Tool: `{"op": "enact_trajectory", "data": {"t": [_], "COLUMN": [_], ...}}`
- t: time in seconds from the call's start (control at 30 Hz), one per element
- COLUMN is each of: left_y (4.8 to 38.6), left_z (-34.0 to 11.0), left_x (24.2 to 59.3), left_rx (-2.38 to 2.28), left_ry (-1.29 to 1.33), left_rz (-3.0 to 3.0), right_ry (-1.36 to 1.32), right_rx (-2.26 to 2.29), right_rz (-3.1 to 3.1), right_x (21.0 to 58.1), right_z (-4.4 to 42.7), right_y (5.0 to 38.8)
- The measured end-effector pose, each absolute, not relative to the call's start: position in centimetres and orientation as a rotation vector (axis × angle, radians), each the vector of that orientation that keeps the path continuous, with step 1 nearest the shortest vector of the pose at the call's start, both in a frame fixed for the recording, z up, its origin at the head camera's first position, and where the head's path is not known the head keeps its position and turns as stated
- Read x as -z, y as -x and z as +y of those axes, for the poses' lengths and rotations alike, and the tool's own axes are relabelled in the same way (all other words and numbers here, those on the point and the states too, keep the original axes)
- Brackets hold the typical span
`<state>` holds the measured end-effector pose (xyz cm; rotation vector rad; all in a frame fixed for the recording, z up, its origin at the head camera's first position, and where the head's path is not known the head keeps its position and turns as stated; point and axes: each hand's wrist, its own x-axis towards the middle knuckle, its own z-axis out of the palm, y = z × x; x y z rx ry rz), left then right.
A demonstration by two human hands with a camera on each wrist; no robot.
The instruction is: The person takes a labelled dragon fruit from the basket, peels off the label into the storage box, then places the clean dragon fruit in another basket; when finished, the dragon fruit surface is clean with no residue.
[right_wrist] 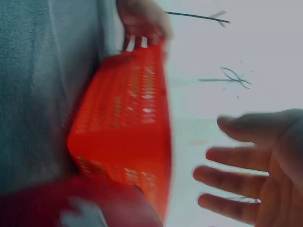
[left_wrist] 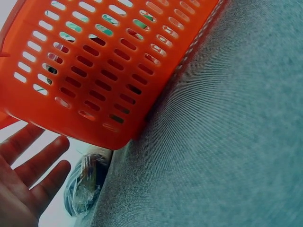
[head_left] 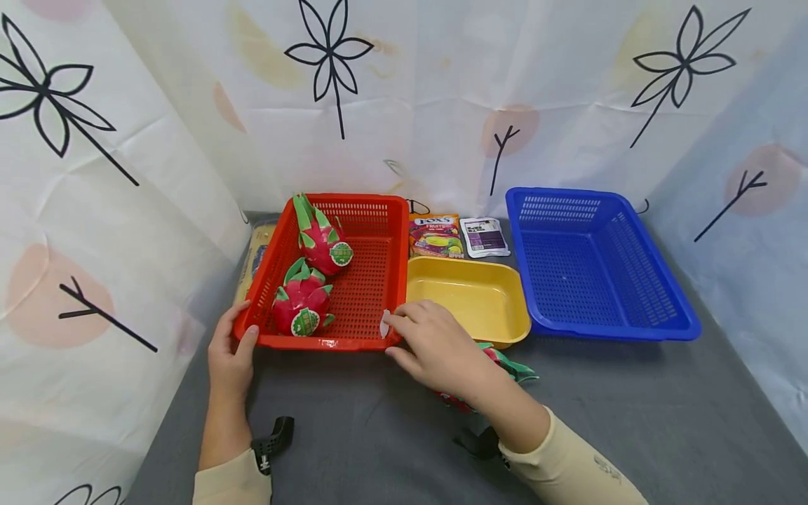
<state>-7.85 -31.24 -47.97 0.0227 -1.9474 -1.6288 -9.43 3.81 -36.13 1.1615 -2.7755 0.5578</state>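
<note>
Two pink dragon fruits, an upper one (head_left: 325, 245) and a lower one (head_left: 301, 301), lie in the left part of a red basket (head_left: 362, 280). Both carry round green stickers. At the basket's front left corner, my left hand (head_left: 232, 354) touches the rim, its visible fingers spread and fairly straight in the left wrist view. My right hand (head_left: 435, 344) is at the front right corner, beside a small white piece (head_left: 384, 324); its fingers look spread and apart from the basket in the right wrist view. Another dragon fruit (head_left: 508, 363) is partly hidden beneath my right forearm.
Right of the red basket stands a yellow tray (head_left: 467, 298), with a FOX'S candy bag (head_left: 435, 236) and a white-purple packet (head_left: 485, 237) behind it. A blue basket (head_left: 600, 273) stands at the right. A yellowish package (head_left: 255, 256) lies left of the red basket.
</note>
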Motion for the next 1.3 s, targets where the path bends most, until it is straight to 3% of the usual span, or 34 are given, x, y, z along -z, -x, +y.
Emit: {"op": "enact_trajectory", "data": {"t": [0.13, 0.47, 1.3], "left_y": [7.8, 7.7, 7.8], "left_z": [-31.2, -31.2, -31.2], "left_x": [47.9, 48.1, 48.2], "left_rx": [1.616, 1.634, 1.649], "left_ry": [-0.040, -0.022, -0.008], "left_rz": [-1.960, -1.941, -1.949], "right_ry": [-1.271, -1.194, -1.174], "right_rx": [-0.321, -0.005, 0.173], "right_rz": [-2.858, -2.985, -2.748], "right_x": [37.6, 39.6, 38.3], "right_z": [1.2, -1.8, 0.4], "right_y": [10.8, 12.7, 13.2]}}
